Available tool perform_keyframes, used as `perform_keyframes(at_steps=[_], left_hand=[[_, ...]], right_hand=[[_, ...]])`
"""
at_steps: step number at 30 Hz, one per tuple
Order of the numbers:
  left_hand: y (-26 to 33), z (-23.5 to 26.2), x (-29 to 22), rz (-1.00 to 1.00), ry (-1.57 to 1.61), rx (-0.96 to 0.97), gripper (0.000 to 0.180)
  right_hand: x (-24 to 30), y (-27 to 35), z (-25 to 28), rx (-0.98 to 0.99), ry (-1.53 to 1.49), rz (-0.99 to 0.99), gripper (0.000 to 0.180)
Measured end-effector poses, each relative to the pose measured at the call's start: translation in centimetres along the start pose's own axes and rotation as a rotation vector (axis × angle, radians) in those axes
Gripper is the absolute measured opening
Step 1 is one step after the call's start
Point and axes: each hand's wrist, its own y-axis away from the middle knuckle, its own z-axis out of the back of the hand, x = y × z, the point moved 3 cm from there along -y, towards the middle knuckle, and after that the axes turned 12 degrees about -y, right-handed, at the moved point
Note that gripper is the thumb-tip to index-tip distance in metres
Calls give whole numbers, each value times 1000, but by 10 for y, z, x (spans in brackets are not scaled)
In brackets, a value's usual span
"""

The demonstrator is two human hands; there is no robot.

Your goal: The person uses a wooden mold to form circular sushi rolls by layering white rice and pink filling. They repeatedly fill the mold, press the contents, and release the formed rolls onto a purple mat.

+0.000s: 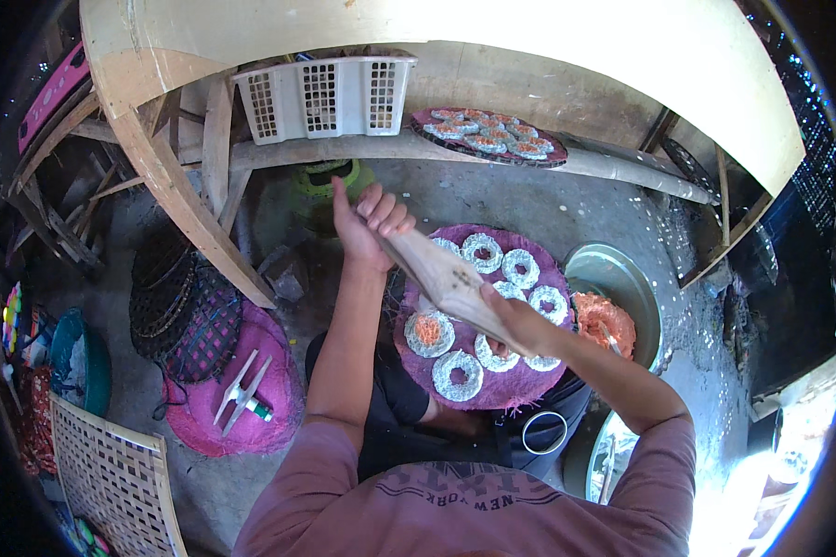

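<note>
My left hand (370,223) is closed round the upper end of a flat, pale wooden board (450,278). The lower end of that board is gripped by my right hand (522,327). It slants over a round tray covered in purple cloth (418,367), which sits over my lap. White crumbly rings (458,376) lie on the cloth, partly hidden by the board and my right hand. One ring at the left has an orange filling (429,330) in its middle. Beside the tray on the right, a large basin (655,306) holds orange paste (606,320).
A second tray (529,160) of orange-topped rings and a white plastic crate (325,97) stand on the bench ahead. Wooden tongs (241,395) lie on a pink round mat (190,418) at the left. A pale hoop (544,433) and another basin (576,459) are near my right side.
</note>
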Motion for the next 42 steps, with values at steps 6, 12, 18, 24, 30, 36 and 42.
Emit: perform_keyframes(at_steps=[6,12,18,24,30,36,42], left_hand=[[-40,16,49,12,238,-22,62],[-33,58,74,26,261,-182,67],[-39,63,74,-1,260,-164,66],[-25,60,79,-1,237,-212,64],[-25,40,56,-1,108,-124,64],[-48,1,32,-14,55,-22,64],[-52,-55,13,-40,38,195,61]], right_hand=[[32,-2,59,-78,65,-169,80],[21,-16,56,-180,151,-202,79],[26,-21,64,-262,342,-99,90],[12,-17,61,-288,337,-108,94],[-1,-25,48,-333,388,86,93],[20,-14,47,-371,240,108,92],[59,35,57,-249,244,91,89]])
